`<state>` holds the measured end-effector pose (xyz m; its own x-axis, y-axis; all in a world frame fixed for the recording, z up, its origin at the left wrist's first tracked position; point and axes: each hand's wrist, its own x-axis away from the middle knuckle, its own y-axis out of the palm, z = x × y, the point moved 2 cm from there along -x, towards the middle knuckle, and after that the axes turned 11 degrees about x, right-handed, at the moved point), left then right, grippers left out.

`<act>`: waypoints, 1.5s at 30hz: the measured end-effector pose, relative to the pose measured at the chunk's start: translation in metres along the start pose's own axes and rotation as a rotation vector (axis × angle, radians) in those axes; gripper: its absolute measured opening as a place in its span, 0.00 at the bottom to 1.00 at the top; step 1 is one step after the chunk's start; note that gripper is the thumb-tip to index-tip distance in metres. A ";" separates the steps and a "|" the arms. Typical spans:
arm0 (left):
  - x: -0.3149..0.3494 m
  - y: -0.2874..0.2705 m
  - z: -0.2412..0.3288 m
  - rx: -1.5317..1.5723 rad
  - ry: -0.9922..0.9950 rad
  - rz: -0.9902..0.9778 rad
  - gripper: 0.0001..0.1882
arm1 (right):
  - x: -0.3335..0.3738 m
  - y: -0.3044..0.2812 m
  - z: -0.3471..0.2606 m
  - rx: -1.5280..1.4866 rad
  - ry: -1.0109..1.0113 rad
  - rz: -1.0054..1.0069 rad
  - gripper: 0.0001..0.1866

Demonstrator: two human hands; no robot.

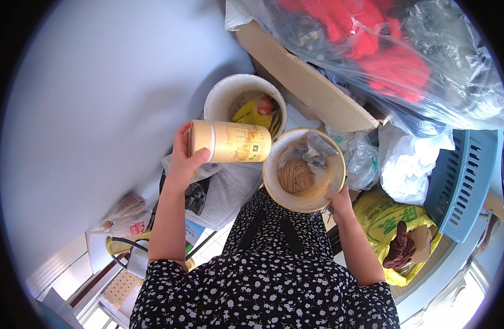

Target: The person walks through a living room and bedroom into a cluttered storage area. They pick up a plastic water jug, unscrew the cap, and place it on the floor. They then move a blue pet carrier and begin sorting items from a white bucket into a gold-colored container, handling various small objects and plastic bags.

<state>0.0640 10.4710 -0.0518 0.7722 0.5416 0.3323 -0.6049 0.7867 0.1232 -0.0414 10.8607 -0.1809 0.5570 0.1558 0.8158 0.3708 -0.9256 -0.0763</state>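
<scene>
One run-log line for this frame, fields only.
left hand: holds cream canister sideways | right hand: holds open round tub by rim | twine ball: inside tub | white bucket: beyond canister

1. The cylindrical canister [231,141] is cream-yellow with a pale printed pattern and a small dark label near one end. It lies on its side in the air, its long axis running left to right, its right end just above the round tub's left rim.
2. The round tub [328,181] is an open, wide container with a cream inside wall and a yellow-gold rim. Its mouth faces up toward the camera, slightly tilted.
3. The ball of twine [295,176] is tan-brown and tightly wound. It rests on the round tub's floor, left of centre.
4. The crumpled clear wrapping [316,152] lies inside the round tub, against its upper wall, just above the twine.
</scene>
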 end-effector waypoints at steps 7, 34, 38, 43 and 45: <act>0.002 0.010 0.001 -0.080 -0.001 0.055 0.46 | 0.013 -0.006 -0.003 0.011 0.011 -0.007 0.38; -0.179 -0.037 -0.218 -0.972 0.031 0.148 0.50 | 0.014 0.008 0.018 0.012 0.031 0.073 0.35; -0.193 -0.040 -0.238 -0.951 -0.008 0.137 0.48 | 0.009 0.014 0.026 -0.035 0.043 0.058 0.37; -0.196 -0.049 -0.265 -1.195 -0.145 -0.021 0.49 | 0.007 0.018 0.027 -0.086 0.040 0.026 0.37; -0.199 -0.049 -0.280 -1.252 -0.155 -0.047 0.50 | 0.008 0.020 0.027 -0.073 0.069 0.063 0.36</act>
<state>-0.0053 10.4077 -0.3859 0.7058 0.5319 0.4679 0.0862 0.5911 -0.8020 -0.0101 10.8528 -0.1915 0.5238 0.0743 0.8486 0.2803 -0.9558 -0.0893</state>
